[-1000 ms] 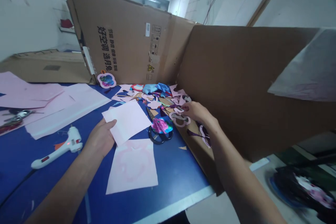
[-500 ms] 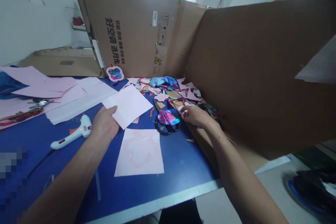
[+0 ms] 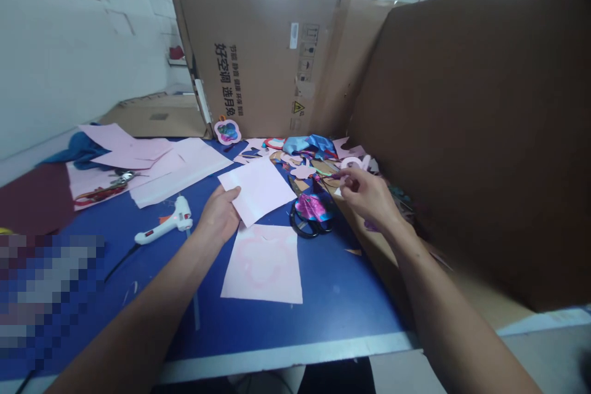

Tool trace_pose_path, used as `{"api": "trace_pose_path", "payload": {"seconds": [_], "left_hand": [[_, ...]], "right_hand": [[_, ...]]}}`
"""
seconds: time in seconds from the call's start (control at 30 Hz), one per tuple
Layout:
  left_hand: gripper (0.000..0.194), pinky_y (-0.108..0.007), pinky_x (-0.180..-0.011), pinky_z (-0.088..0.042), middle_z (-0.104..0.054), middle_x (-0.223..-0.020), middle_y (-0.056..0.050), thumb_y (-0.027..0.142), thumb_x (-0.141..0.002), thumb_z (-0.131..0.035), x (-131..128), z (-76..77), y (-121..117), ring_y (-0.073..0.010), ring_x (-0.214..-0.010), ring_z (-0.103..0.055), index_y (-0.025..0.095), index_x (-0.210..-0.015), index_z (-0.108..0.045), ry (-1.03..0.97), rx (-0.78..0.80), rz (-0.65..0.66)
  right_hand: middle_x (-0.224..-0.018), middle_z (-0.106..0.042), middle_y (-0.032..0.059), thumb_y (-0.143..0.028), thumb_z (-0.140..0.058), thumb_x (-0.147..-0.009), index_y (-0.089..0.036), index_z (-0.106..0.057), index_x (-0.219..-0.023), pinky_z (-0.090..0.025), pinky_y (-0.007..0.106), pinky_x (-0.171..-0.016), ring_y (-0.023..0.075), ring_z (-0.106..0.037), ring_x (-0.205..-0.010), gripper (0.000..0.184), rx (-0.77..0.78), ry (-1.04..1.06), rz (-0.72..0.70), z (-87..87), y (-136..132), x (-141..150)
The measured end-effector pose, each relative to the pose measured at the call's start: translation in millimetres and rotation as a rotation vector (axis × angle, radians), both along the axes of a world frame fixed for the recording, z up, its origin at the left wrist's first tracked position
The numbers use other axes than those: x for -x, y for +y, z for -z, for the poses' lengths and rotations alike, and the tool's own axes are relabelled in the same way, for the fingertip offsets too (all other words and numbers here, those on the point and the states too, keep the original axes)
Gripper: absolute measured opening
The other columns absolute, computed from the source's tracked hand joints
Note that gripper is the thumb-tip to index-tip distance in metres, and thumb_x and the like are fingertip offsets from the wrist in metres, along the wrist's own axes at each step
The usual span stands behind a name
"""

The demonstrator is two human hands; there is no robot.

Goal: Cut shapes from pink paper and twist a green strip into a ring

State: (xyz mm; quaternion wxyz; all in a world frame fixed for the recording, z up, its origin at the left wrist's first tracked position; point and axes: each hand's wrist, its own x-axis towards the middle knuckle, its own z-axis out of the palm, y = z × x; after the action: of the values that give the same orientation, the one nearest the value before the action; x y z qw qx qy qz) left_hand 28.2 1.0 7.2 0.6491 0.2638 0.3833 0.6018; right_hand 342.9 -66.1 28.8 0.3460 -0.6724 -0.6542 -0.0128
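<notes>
My left hand pinches a square sheet of pale pink paper, thumb on top, holding it tilted above the table. Below it a second pale sheet lies flat, marked with a faint pink flower-like outline. My right hand reaches over the scrap pile at the cardboard's edge with its fingers drawn together. A pale pink ring-shaped cutout shows just behind those fingers; whether they grip it is unclear. Black-handled scissors lie between my hands, partly covered by a shiny pink-and-blue fabric piece.
A white glue gun rests left of my left hand, its cord running toward me. Larger pink sheets lie behind it. Tall cardboard panels wall the back and right. A flower-shaped ornament leans at the back panel.
The view has swung left, shifting everything rightward. My right hand has moved up and away over the scraps, and a pink ring cutout now shows by its fingers. My left hand still holds the paper.
</notes>
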Motion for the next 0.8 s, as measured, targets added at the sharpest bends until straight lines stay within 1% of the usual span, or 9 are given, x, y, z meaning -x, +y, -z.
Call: {"api": "trace_pose_path", "payload": {"seconds": [0.17,0.27,0.4,0.5,0.57,0.63,0.7,0.73,0.8], "left_hand": [[0.036,-0.054,-0.107,-0.058,-0.081,-0.116,-0.016,0.0,-0.085,-0.062,-7.3,0.8,-7.5,-0.033,-0.118,-0.074,0.014,-0.116,-0.072,-0.022,-0.021,0.12],[0.035,-0.055,-0.108,-0.056,-0.081,-0.116,-0.014,0.002,-0.085,-0.063,-6.7,0.3,-8.2,-0.0327,-0.119,-0.074,0.016,-0.116,-0.072,-0.039,-0.017,0.157],[0.034,-0.053,-0.11,-0.055,-0.081,-0.115,-0.014,0.004,-0.084,-0.065,-5.5,6.7,-6.6,-0.0316,-0.117,-0.075,0.014,-0.115,-0.071,-0.044,-0.015,0.184],[0.036,-0.054,-0.111,-0.054,-0.081,-0.114,-0.014,0.003,-0.08,-0.066,-8.4,12.3,-6.4,-0.0321,-0.116,-0.074,0.014,-0.115,-0.069,-0.069,0.0,0.203],[0.039,-0.053,-0.111,-0.052,-0.08,-0.117,-0.016,0.005,-0.079,-0.067,-11.2,14.1,-5.6,-0.0329,-0.119,-0.073,0.014,-0.117,-0.069,-0.118,-0.03,0.279],[0.046,-0.051,-0.114,-0.049,-0.076,-0.128,-0.016,0.008,-0.078,-0.071,-12.8,15.0,-3.2,-0.0328,-0.127,-0.069,0.016,-0.123,-0.067,-0.153,-0.13,0.403],[0.054,-0.05,-0.116,-0.046,-0.073,-0.134,-0.015,0.01,-0.077,-0.075,-11.6,16.8,1.2,-0.0323,-0.13,-0.066,0.018,-0.129,-0.065,-0.088,-0.21,0.448],[0.058,-0.048,-0.118,-0.044,-0.072,-0.137,-0.015,0.011,-0.076,-0.076,-9.8,18.4,4.0,-0.0316,-0.133,-0.064,0.019,-0.133,-0.063,-0.037,-0.236,0.434],[0.069,-0.048,-0.121,-0.039,-0.065,-0.146,-0.016,0.013,-0.076,-0.076,-4.4,23.0,10.1,-0.0313,-0.141,-0.057,0.022,-0.142,-0.057,0.112,-0.271,0.347]], "right_hand": [[-0.087,-0.072,0.0041,-0.016,-0.059,-0.087,-0.022,-0.077,-0.111,-0.048,0.032,-0.071,0.0207,-0.065,-0.076,0.031,-0.142,0.022,-0.207,13.5,6.3,20.0],[-0.09,-0.071,0.0047,-0.015,-0.058,-0.089,-0.023,-0.076,-0.11,-0.05,0.032,-0.074,0.0216,-0.066,-0.081,0.029,-0.187,0.025,-0.281,18.6,6.0,31.8],[-0.092,-0.071,0.0048,-0.015,-0.059,-0.092,-0.023,-0.076,-0.11,-0.052,0.033,-0.077,0.0216,-0.066,-0.083,0.026,-0.251,0.025,-0.317,17.5,1.0,45.1],[-0.092,-0.071,0.0051,-0.018,-0.061,-0.093,-0.023,-0.076,-0.108,-0.052,0.033,-0.074,0.0218,-0.067,-0.082,0.021,-0.305,0.058,-0.306,13.4,-1.0,50.6],[-0.093,-0.071,0.0053,-0.02,-0.061,-0.095,-0.024,-0.075,-0.108,-0.052,0.034,-0.076,0.0221,-0.067,-0.083,0.019,-0.338,0.051,-0.293,10.8,0.4,52.9],[-0.093,-0.07,0.0057,-0.021,-0.061,-0.097,-0.024,-0.075,-0.108,-0.051,0.034,-0.076,0.0222,-0.066,-0.083,0.019,-0.365,0.026,-0.301,8.6,3.4,55.5],[-0.092,-0.069,0.0057,-0.022,-0.06,-0.097,-0.025,-0.075,-0.109,-0.051,0.035,-0.076,0.0224,-0.066,-0.083,0.019,-0.375,-0.011,-0.326,6.1,6.9,59.0],[-0.092,-0.069,0.0057,-0.022,-0.06,-0.098,-0.025,-0.075,-0.109,-0.051,0.035,-0.077,0.0226,-0.066,-0.083,0.019,-0.371,-0.03,-0.343,4.5,8.5,61.1],[-0.093,-0.069,0.0064,-0.024,-0.059,-0.098,-0.025,-0.074,-0.111,-0.052,0.036,-0.079,0.0235,-0.066,-0.086,0.02,-0.332,-0.072,-0.381,0.8,11.9,66.4]]}}
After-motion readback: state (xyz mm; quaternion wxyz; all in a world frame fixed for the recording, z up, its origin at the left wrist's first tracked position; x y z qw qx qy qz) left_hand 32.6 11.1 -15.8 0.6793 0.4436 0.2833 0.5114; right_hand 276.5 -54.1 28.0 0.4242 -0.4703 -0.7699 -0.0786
